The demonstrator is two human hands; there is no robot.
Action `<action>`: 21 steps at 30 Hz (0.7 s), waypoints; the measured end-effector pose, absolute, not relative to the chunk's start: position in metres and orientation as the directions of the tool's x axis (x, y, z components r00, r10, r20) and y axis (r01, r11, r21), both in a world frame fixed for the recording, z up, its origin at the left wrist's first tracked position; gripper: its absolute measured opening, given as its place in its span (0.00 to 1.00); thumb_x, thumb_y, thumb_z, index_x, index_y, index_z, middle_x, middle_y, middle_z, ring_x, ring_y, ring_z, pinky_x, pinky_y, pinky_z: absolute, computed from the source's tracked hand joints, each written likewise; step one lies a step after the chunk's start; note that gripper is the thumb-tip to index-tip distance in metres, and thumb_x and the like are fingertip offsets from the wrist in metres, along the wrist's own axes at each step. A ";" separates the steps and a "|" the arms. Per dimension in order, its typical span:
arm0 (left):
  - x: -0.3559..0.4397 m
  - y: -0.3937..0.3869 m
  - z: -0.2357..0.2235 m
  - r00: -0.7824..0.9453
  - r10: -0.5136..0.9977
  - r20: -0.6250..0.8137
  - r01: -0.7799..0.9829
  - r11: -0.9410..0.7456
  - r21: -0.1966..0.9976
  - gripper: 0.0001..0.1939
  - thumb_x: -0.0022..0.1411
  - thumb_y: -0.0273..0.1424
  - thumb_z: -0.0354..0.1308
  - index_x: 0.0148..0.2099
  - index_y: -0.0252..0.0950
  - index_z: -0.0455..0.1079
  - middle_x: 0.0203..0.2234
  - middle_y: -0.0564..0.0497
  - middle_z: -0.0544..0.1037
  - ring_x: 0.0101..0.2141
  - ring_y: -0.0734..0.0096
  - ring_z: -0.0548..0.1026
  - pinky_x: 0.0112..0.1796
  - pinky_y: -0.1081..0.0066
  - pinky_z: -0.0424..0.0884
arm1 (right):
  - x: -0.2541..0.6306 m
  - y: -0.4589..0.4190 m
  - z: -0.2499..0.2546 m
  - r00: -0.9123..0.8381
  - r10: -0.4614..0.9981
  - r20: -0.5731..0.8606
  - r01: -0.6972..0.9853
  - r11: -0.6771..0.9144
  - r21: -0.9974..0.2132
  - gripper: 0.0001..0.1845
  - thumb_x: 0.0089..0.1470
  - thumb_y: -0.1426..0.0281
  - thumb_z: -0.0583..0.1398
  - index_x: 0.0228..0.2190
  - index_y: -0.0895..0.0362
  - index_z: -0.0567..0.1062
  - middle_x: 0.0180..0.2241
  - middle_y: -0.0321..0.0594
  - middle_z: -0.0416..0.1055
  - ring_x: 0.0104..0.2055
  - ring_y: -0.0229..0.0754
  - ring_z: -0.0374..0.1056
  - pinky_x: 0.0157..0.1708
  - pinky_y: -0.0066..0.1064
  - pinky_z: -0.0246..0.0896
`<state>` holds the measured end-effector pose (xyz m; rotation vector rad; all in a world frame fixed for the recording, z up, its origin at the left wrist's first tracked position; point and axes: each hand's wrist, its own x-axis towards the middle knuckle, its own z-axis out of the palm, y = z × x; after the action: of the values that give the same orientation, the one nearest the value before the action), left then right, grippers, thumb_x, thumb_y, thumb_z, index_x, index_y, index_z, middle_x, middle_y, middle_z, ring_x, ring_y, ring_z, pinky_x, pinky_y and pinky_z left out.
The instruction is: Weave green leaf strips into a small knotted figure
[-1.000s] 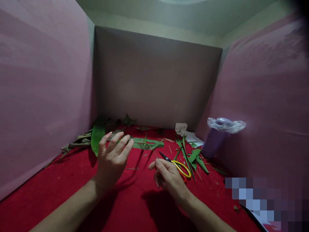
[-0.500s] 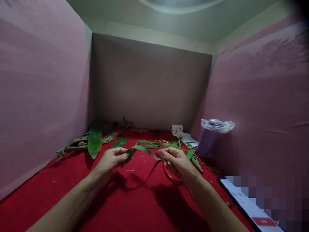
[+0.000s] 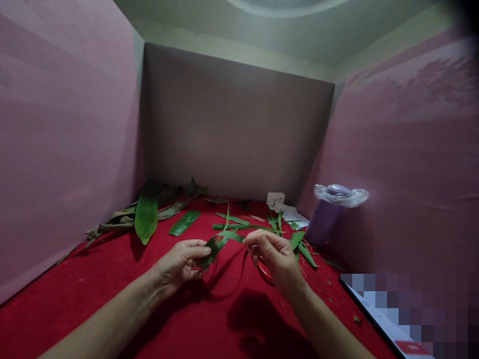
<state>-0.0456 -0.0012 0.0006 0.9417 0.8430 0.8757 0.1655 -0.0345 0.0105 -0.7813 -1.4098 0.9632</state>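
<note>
My left hand [image 3: 187, 262] is closed around the near ends of several long green leaf strips [image 3: 216, 250]. One strip arches over to my right hand [image 3: 271, 252], whose thumb and fingers pinch its far end. Below my right hand shows the red handle of a pair of scissors [image 3: 265, 271]. The hand covers the rest of them, so I cannot tell whether they are held or lie on the cloth. A thin pale stem rises from the bunch between both hands.
Dried leaves and a broad green leaf [image 3: 147, 214] lie at the back left. A cut leaf piece [image 3: 184, 223] is nearer. Leaf scraps [image 3: 307, 254], white paper [image 3: 294, 215] and a purple tumbler [image 3: 324, 222] stand or lie right. A phone [image 3: 377, 311] rests front right on the red cloth [image 3: 187, 319].
My left hand has shifted right, closer to my right hand, and turned slightly. The held strip now makes a shorter arch. The dark scissor tip at my right fingers no longer shows.
</note>
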 end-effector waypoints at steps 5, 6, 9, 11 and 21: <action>-0.041 -0.006 0.000 0.423 0.898 -0.124 -0.227 0.237 0.945 0.08 0.47 0.31 0.65 0.29 0.32 0.71 0.21 0.54 0.73 0.21 0.79 0.67 0.24 0.78 0.61 | 0.158 -0.044 0.007 -0.131 0.798 0.588 0.322 0.595 -0.737 0.11 0.55 0.66 0.56 0.36 0.53 0.78 0.40 0.44 0.73 0.44 0.45 0.68 0.43 0.36 0.62; -0.040 -0.007 -0.001 0.436 0.894 -0.101 -0.213 0.211 0.954 0.08 0.48 0.31 0.64 0.29 0.32 0.71 0.20 0.54 0.72 0.20 0.80 0.66 0.23 0.78 0.59 | 0.158 -0.045 0.008 -0.121 0.766 0.631 0.387 0.622 -0.681 0.12 0.55 0.68 0.56 0.40 0.52 0.76 0.43 0.44 0.72 0.47 0.45 0.66 0.47 0.38 0.60; -0.036 -0.009 -0.006 0.453 0.887 -0.084 -0.149 0.169 0.974 0.09 0.48 0.32 0.64 0.27 0.31 0.71 0.19 0.54 0.71 0.20 0.80 0.64 0.22 0.78 0.56 | 0.157 -0.046 0.013 -0.115 0.703 0.702 0.495 0.653 -0.573 0.16 0.56 0.69 0.55 0.46 0.51 0.72 0.48 0.44 0.69 0.49 0.45 0.65 0.49 0.39 0.59; -0.034 -0.011 -0.008 0.498 0.859 -0.120 -0.116 0.203 0.972 0.08 0.47 0.31 0.64 0.26 0.32 0.70 0.18 0.54 0.70 0.19 0.80 0.62 0.21 0.78 0.54 | 0.155 -0.044 0.019 -0.121 0.698 0.706 0.530 0.646 -0.549 0.15 0.56 0.68 0.55 0.46 0.51 0.72 0.48 0.44 0.69 0.49 0.45 0.65 0.48 0.39 0.59; -0.035 -0.024 0.006 0.750 0.643 -0.153 -0.203 0.445 0.872 0.08 0.46 0.27 0.62 0.33 0.31 0.73 0.22 0.51 0.73 0.21 0.78 0.67 0.25 0.77 0.60 | 0.160 0.036 0.053 -0.023 0.880 0.475 0.589 0.395 -0.705 0.24 0.57 0.54 0.48 0.33 0.56 0.78 0.32 0.42 0.76 0.37 0.45 0.70 0.36 0.34 0.61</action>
<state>-0.0354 -0.0242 0.0057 0.9778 0.5112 0.5535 0.1600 0.0362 0.0527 -1.2964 -1.7165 0.3895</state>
